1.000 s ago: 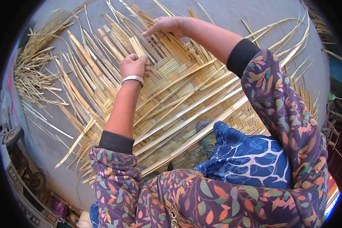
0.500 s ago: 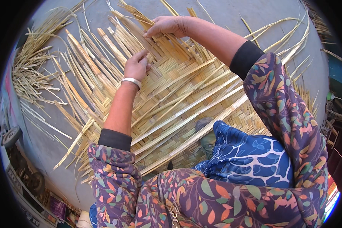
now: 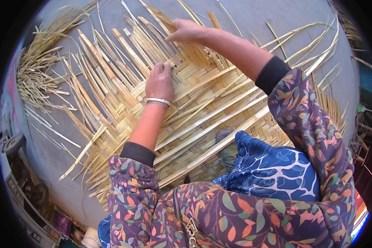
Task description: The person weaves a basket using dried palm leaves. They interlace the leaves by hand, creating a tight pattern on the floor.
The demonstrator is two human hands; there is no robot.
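Observation:
A half-woven mat of flat, pale split-bamboo strips (image 3: 194, 84) spreads before me, its loose strip ends fanning out at the far and left sides. At its far edge my right hand (image 3: 187, 31) is closed round a few raised bamboo strips (image 3: 163, 19), which look blurred. Nearer and a little left, my left hand (image 3: 159, 83) presses down on the weave, fingers bent and close together at the base of the loose ends. What lies under those fingertips is hidden. Several long, narrow strips (image 3: 219, 120) run slantwise over the woven part.
A heap of thin split strips (image 3: 39, 74) lies on the grey floor (image 3: 53, 155) at the left. Blue patterned cloth (image 3: 273, 169) covers my knee by the mat's near edge. A wheeled object (image 3: 14, 142) stands at far left. Long strips (image 3: 314, 35) curl out at the right.
My left hand has shifted right and slightly nearer, its fingers now closer together. My right hand has moved slightly right and nearer, still gripping the raised strips.

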